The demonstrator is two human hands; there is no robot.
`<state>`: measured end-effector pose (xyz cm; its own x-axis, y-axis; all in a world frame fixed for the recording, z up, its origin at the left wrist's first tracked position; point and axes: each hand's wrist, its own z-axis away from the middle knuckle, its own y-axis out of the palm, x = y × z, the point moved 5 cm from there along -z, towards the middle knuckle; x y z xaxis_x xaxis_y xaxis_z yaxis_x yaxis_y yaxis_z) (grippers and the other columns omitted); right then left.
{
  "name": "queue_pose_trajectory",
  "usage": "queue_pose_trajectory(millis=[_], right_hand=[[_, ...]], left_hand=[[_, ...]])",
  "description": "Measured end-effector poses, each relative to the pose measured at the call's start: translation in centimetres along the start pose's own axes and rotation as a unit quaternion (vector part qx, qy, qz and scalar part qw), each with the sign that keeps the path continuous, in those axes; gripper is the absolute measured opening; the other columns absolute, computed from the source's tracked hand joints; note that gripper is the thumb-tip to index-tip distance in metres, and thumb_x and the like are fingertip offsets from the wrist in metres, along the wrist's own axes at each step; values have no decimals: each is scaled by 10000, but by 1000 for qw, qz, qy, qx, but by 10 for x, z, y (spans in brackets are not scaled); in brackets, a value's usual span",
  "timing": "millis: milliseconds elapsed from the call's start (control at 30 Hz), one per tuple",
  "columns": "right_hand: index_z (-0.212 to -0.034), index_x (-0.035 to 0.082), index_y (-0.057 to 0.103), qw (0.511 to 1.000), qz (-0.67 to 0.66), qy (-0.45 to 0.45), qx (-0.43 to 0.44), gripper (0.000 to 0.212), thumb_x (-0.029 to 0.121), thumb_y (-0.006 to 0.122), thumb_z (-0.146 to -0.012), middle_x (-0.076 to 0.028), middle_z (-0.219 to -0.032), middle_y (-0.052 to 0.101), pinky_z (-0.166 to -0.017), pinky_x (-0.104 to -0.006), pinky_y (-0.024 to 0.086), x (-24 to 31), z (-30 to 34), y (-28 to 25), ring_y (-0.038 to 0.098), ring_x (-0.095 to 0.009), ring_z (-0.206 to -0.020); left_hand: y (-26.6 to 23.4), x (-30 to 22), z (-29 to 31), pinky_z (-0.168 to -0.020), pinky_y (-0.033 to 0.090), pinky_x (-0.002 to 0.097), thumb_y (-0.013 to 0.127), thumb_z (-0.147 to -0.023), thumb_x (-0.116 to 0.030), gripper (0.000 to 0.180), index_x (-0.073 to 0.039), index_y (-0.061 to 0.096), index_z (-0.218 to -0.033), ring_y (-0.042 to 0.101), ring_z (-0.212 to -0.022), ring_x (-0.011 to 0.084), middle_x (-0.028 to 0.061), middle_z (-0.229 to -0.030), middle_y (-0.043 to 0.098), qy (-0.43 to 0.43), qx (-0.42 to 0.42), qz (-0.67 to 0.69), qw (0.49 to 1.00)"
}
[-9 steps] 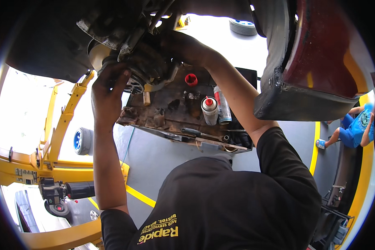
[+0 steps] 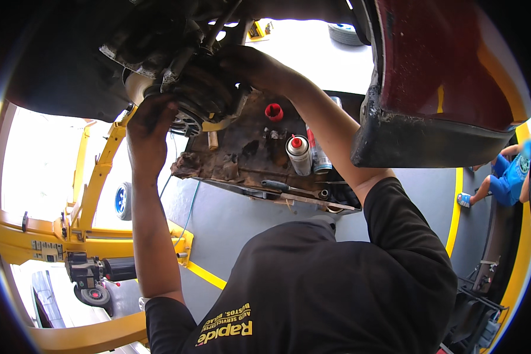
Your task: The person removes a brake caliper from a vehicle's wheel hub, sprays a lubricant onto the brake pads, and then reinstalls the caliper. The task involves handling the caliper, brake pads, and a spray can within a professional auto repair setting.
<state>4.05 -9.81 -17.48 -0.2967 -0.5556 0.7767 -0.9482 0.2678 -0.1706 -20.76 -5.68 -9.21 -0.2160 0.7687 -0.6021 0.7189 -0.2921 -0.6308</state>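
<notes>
Left hand [image 2: 150, 115]: our grip is closed around the lower left edge of the greasy hub assembly [image 2: 203, 94], fingers curled up onto the dark metal, palm pressed against it. How much of the part the fingers wrap we cannot tell; shadow hides the tips.

Right hand [image 2: 248, 65]: laid over the upper right side of the same assembly, fingers bent onto it. Whether this grip holds a tool or only the part we cannot tell, since the hand is dark and in shadow.

The hub assembly sits overhead, under the raised vehicle, at the top centre of the view, between our two hands. A thin rod [image 2: 218, 26] runs up from it into the underbody.

Just below and to the right of the hands stands a rusty, dirty tool tray [image 2: 230, 162]. On it: a red cap [image 2: 274, 111], a white spray can with a red nozzle [image 2: 299, 154], a second can [image 2: 320, 158] beside the first, and a dark-handled tool [image 2: 283, 187] lying along the tray's front edge.

To the right hangs the red, worn fender [image 2: 430, 88]. To the left, the yellow lift arm [image 2: 100, 177] slopes down to the grey floor [image 2: 236, 224] with its yellow line. Another person in blue [image 2: 507, 177] sits at the far right, well apart from us.
</notes>
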Motion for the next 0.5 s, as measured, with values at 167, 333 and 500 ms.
queue_pose_trajectory(millis=[167,333,500], right_hand=[[-1317,42,637,1000,30,5,-5,349,291,608,-1075,-92,-1193,698,-972,-326,529,-4,-3,-3,645,-157,-1094],[-1286,39,669,996,67,-39,-54,339,289,612,-1064,-126,-1183,703,-960,-337,537,-13,-7,-7,668,-202,-1074],[-1295,56,674,992,105,-53,-54,334,283,603,-1061,-144,-1196,703,-954,-359,547,-18,-11,-6,680,-240,-1068]], left_hand=[[-5,14,-7,-826,486,241,696,-1006,-124,200,-25,735,-1176,624,-890,76,31,-991,745,-35,-7,-30,999],[-6,8,-5,-717,461,230,720,-983,-100,206,-40,711,-1179,586,-804,53,7,-975,731,30,-12,-31,999],[-4,-6,-4,-758,512,242,783,-910,-46,366,-68,640,-1246,690,-882,100,26,-1003,743,105,-26,-181,978]])
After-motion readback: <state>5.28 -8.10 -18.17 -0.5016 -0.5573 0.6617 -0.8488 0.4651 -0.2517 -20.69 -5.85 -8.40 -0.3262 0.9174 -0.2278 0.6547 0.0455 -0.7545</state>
